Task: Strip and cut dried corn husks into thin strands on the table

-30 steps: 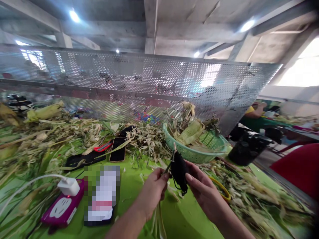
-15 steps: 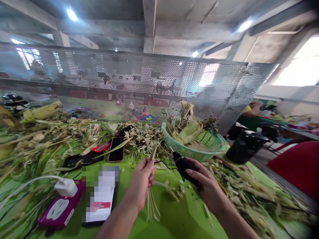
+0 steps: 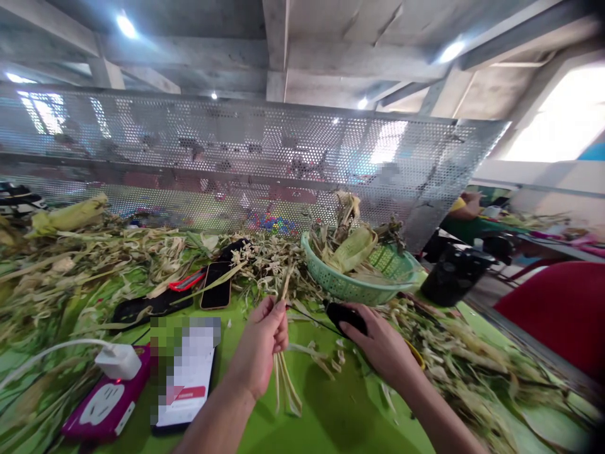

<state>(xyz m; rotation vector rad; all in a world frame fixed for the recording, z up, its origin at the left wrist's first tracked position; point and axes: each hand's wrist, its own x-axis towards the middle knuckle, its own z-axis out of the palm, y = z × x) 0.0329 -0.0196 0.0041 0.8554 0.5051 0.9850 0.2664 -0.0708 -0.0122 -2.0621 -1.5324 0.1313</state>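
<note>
My left hand (image 3: 262, 343) is pinched shut on a bundle of dry corn husk strips (image 3: 283, 378), which hang down over the green table (image 3: 331, 416). A thin black cord runs from that hand across to my right hand (image 3: 382, 343). The right hand is closed over a small black object (image 3: 346, 315), low near the table and just in front of the teal basket (image 3: 350, 289). The basket holds an ear of corn in its husk (image 3: 353, 247) and loose husks.
Piles of husks cover the table's left, back and right. A phone (image 3: 216, 285), a blurred phone screen (image 3: 186, 372), a purple power strip with white plug (image 3: 106, 394) and a black pouch (image 3: 151, 306) lie left. A perforated metal screen (image 3: 265, 170) stands behind. Another person sits at far right.
My hands have drawn apart: the left moved left holding husk strips, the right carried the black object down and right toward the basket. The cord now stretches between them.
</note>
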